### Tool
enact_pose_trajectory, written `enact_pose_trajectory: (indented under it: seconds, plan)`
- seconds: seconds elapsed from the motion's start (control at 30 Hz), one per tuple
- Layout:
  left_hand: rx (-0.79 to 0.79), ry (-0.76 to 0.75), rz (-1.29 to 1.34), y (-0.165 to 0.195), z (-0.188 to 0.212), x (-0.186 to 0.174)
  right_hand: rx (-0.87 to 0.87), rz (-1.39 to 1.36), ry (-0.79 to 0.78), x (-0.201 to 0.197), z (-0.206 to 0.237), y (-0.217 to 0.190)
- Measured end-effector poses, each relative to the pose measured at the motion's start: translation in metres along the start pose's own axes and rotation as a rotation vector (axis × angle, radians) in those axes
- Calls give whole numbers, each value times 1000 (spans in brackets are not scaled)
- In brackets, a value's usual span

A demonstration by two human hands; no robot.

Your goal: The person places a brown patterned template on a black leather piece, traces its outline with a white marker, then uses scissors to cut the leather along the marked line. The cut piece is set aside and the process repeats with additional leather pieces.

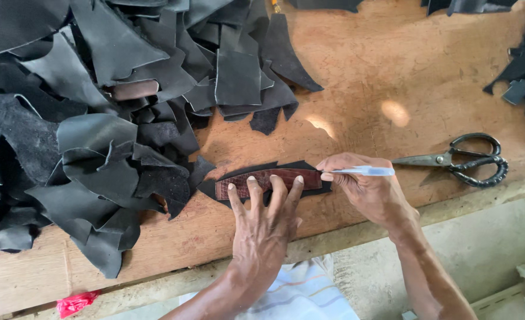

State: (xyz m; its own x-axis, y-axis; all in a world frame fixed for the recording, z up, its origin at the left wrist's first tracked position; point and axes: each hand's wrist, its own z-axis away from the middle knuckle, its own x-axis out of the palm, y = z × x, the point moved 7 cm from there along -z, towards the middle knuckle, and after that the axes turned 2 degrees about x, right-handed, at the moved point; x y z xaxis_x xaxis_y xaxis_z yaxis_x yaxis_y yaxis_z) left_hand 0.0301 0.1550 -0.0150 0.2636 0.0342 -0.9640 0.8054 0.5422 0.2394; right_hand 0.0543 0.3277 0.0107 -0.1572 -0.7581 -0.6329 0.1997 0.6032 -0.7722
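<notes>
Left hand [262, 222]: fingers spread flat, pressing brown template [268, 179] onto black leather piece [256, 172], centre frame.
Right hand [366, 189]: pinching pen [363, 171] at template's right end; long axis left-right.

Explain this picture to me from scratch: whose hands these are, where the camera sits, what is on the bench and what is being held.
This is one view from a camera worn on a person's head, looking down at their own two bare hands. The left hand presses a reddish-brown textured template flat onto a black leather piece. The right hand holds a pen, its tip at the template's right end. They lie on a wooden bench. A heap of black leather scraps fills the left side; black scissors lie to the right.
</notes>
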Motion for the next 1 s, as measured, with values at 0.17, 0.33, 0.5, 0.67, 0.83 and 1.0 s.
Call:
enact_pose_trajectory:
  seconds: [0.17, 0.33, 0.5, 0.67, 0.83, 1.0]
  plan:
    - [5, -106, -20, 3, -8, -13, 49, -86, 26, -5, 7, 9]
    - [116, -232, 35, 5, -20, -34, -8, -71, 25, -9, 12, 10]
    - [172, -319, 398, -10, -33, -53, 27, -104, 14, -9, 15, 10]
    - [296, -381, 282, -12, -49, -56, -54, -114, 3, -12, 18, -2]
    - [240, -471, 402, -17, -59, -54, -26, -68, -36, -13, 21, -2]
    - [245, -581, 368, -21, -65, -49, -9, -86, 26, -13, 25, 0]
